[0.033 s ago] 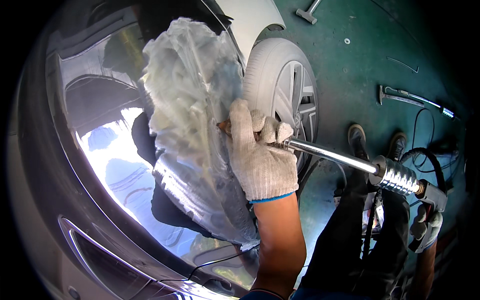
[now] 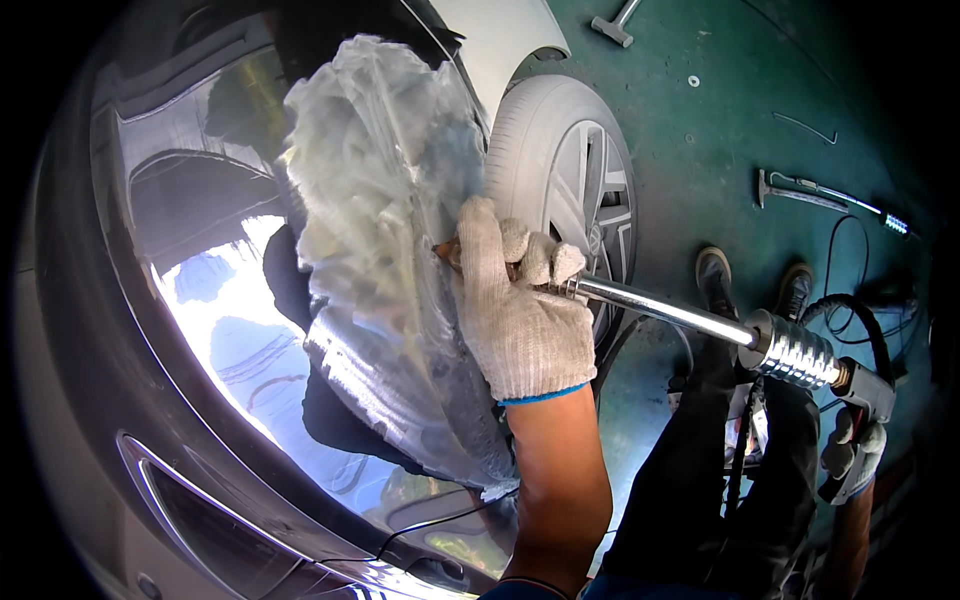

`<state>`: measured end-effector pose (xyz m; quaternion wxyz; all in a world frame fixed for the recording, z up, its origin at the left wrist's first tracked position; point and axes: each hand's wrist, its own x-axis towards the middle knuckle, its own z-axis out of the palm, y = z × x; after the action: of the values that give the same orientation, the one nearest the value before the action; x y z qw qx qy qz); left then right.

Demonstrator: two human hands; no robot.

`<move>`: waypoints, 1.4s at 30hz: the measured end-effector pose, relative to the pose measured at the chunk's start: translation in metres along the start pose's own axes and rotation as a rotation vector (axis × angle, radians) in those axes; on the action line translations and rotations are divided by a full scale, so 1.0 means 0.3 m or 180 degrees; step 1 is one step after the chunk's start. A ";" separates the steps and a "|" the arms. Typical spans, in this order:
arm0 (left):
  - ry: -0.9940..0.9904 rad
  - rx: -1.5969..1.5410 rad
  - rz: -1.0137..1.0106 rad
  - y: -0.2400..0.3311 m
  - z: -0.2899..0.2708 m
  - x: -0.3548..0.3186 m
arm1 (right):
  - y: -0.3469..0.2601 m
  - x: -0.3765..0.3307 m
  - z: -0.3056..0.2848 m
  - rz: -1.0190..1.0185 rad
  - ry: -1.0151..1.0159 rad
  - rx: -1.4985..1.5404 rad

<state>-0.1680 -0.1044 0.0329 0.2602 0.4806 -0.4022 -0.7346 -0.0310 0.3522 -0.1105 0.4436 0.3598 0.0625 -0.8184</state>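
My left hand [image 2: 528, 330], in a white knit glove with a blue cuff, wraps round the front end of a slide-hammer dent puller [image 2: 665, 308]. Its copper-coloured tip [image 2: 445, 254] points at the sanded, creased bare-metal patch [image 2: 375, 220] on the dark car panel; whether it touches is unclear. The chrome shaft runs right to a ribbed sliding weight [image 2: 792, 350] beside the grey pistol grip [image 2: 870, 393]. Also gloved, my right hand [image 2: 850, 452] is closed round that grip, its fingers partly in shadow.
A car wheel [image 2: 590, 190] stands just beyond my left hand. On the green floor lie a hammer [image 2: 613, 32], a bent rod [image 2: 806, 128], another hammer [image 2: 800, 195] and a second slide hammer [image 2: 850, 200]. A thick black cable [image 2: 868, 325] loops near the pistol grip.
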 end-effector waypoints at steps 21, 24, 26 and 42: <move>-0.0810 -0.0842 -0.1126 -0.435 0.000 -0.336 | -0.005 0.026 0.057 0.0046 -0.0038 0.0107; -0.0985 -0.0291 -0.1053 -0.340 -0.041 -0.221 | -0.008 -0.033 0.047 -0.0108 0.0326 -0.0003; -0.1417 -0.0356 -0.1207 -0.227 -0.051 -0.132 | 0.007 -0.026 0.052 -0.0227 0.0384 -0.0106; -0.0241 -0.0695 -0.0287 -0.008 -0.025 -0.017 | 0.009 -0.032 0.019 -0.0134 0.0450 0.0123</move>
<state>-0.1592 -0.1017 0.0317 0.2622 0.4389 -0.3074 -0.8026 -0.0286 0.3549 -0.0995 0.4138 0.4238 0.0854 -0.8012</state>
